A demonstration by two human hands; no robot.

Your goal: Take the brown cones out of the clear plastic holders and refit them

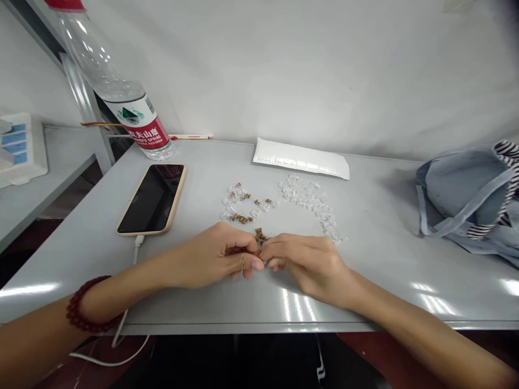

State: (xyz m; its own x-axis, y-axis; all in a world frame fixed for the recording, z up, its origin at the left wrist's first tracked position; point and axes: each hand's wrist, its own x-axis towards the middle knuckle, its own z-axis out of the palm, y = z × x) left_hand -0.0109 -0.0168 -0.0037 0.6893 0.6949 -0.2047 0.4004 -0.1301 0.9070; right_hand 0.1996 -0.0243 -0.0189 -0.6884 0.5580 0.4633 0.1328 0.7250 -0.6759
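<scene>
My left hand (214, 254) and my right hand (312, 263) meet low over the middle of the table, fingertips pinched together. Whatever small thing lies between them is mostly hidden by the fingers. Just beyond the fingertips lie a few tiny brown corks (260, 233). Farther back and to the left is a loose group of tiny clear bottles with brown corks (239, 194), several of them lying on their sides. To the right of these spreads a curved heap of small clear glass pieces (308, 197), which look like tiny bottles without corks.
A phone (152, 199) with a white charging cable (137, 248) lies on the left of the grey table (194, 310). Behind it stands a water bottle (141, 119). A white packet (300, 158) rests by the wall; a blue cloth bag (466, 189) sits at the right.
</scene>
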